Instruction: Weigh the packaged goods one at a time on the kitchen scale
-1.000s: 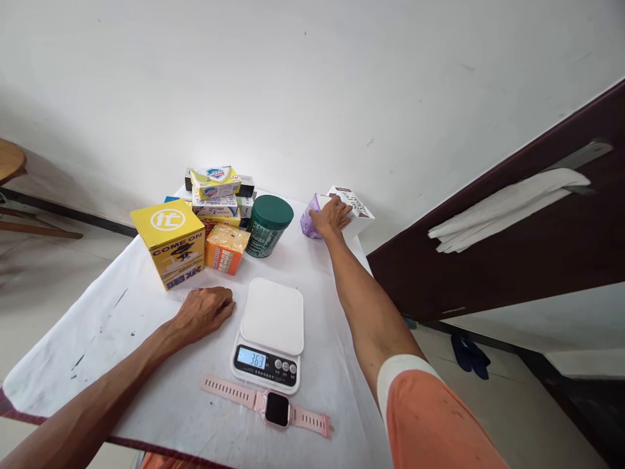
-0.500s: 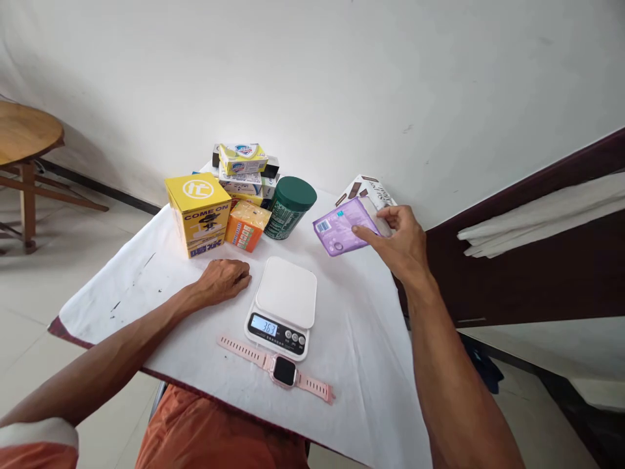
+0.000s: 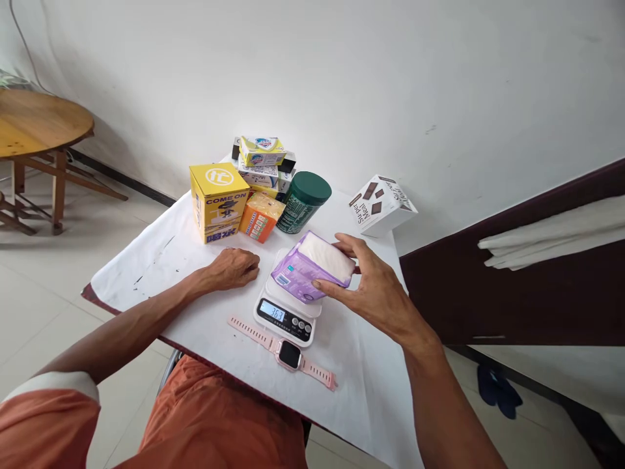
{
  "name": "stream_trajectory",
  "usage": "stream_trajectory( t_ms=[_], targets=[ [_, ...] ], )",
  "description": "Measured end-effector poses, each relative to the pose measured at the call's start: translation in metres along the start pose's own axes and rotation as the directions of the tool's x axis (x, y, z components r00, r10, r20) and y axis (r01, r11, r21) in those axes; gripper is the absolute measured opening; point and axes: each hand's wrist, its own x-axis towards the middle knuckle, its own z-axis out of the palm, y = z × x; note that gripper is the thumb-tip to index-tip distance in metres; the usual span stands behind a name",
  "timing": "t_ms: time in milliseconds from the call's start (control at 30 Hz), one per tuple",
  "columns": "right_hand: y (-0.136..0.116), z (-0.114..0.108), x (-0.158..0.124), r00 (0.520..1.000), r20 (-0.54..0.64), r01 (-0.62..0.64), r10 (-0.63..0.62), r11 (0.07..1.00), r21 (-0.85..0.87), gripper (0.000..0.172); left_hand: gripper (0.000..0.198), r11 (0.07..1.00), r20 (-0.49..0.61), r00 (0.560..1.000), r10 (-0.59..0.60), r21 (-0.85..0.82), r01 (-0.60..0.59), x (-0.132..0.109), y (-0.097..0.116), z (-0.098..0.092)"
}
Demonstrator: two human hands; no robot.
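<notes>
My right hand (image 3: 368,283) grips a purple and white soft pack (image 3: 312,264) between thumb and fingers. The pack is tilted over the white kitchen scale (image 3: 286,319) and hides most of its plate; whether it touches the plate I cannot tell. Digits show on the lit display. My left hand (image 3: 234,268) rests curled on the white cloth, left of the scale, and what its fingers hold, if anything, is hidden. A pink-strapped watch (image 3: 289,355) lies stretched out in front of the scale.
Behind my left hand stand a yellow box (image 3: 219,203), an orange pack (image 3: 261,218), stacked soap boxes (image 3: 262,153) and a green canister (image 3: 303,202). A white box (image 3: 381,205) sits at the cloth's back right. A round wooden table (image 3: 43,124) stands at far left.
My right hand has brought the purple pack left and down, from beside the white box to over the scale. My left hand stays on the cloth. The view has shifted somewhat.
</notes>
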Motion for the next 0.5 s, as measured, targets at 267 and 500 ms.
stream_trajectory(
  t_ms=[267,500],
  targets=[
    [-0.025,-0.015,0.025,0.993,-0.065,0.096,-0.094,0.995,0.014,0.052,0.023,0.995,0.145,0.989,-0.013,0.097,-0.001,-0.029,0.015,-0.010],
    [-0.053,0.039,0.075,0.952,0.055,0.286,-0.300,0.941,0.182,0.062,0.021,0.994,0.137,0.986,-0.092,0.062,0.084,-0.049,0.030,-0.004]
  ],
)
